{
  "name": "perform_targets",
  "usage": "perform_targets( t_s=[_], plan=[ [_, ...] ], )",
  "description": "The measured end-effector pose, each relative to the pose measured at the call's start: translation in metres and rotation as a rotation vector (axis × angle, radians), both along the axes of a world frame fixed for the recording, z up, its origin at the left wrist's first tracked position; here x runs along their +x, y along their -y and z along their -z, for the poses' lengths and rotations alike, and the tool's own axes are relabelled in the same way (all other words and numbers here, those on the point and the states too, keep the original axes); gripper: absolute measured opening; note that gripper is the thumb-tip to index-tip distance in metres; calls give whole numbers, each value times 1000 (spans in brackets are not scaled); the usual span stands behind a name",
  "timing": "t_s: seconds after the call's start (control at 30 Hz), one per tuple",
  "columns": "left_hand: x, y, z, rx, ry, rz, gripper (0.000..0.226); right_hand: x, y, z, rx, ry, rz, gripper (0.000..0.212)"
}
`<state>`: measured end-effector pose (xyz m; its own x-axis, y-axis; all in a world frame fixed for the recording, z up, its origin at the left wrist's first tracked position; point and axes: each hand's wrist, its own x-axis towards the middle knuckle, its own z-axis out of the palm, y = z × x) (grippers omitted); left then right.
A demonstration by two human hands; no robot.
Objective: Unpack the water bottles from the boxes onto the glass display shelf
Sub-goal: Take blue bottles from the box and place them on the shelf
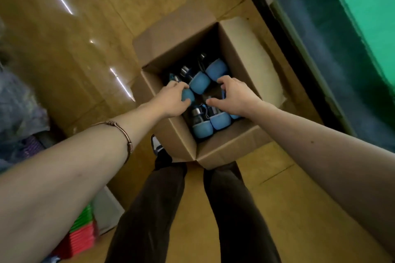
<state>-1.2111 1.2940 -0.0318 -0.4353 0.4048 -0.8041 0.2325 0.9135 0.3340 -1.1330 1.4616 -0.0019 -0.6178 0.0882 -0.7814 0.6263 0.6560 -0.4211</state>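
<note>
Unpacking early by look of it: open brown cardboard box (224, 147) on floor between feet, well stocked. Left hand (171, 100) curled round blue-bottomed water bottle (187, 94); right hand (235, 96) hooked over another, grip unclear. Roughly seven bottles counted inside; deeper layers hidden. Beyond, glass display shelf (333, 34), no bottles seen on it.

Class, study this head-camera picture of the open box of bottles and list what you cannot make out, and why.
- Bottle count: the left hand and right hand cover part of the box; its depths are dark.
- Right hand's hold: its curled fingers hide what they touch.
- Bottle under the left hand: mostly covered by it.
- Glass shelf: cut off by the right edge; glare hides its contents.
- Heap at the left edge: blurred, cut off.
</note>
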Motion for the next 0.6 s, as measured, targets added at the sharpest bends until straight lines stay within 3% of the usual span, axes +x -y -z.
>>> perform_targets(
  t_s=[0.17,0.4,0.6],
  plan=[
    [26,-10,73,-34,65,-11,55,32,-3,70,-14,102,46,80],
    [55,-9,173,-157,146,-230,61,54,15,155,-27,148,-10,84],
    [69,-15,233,-184,180,-304,50,54,32,207,12,144,-50,91]
  ],
)
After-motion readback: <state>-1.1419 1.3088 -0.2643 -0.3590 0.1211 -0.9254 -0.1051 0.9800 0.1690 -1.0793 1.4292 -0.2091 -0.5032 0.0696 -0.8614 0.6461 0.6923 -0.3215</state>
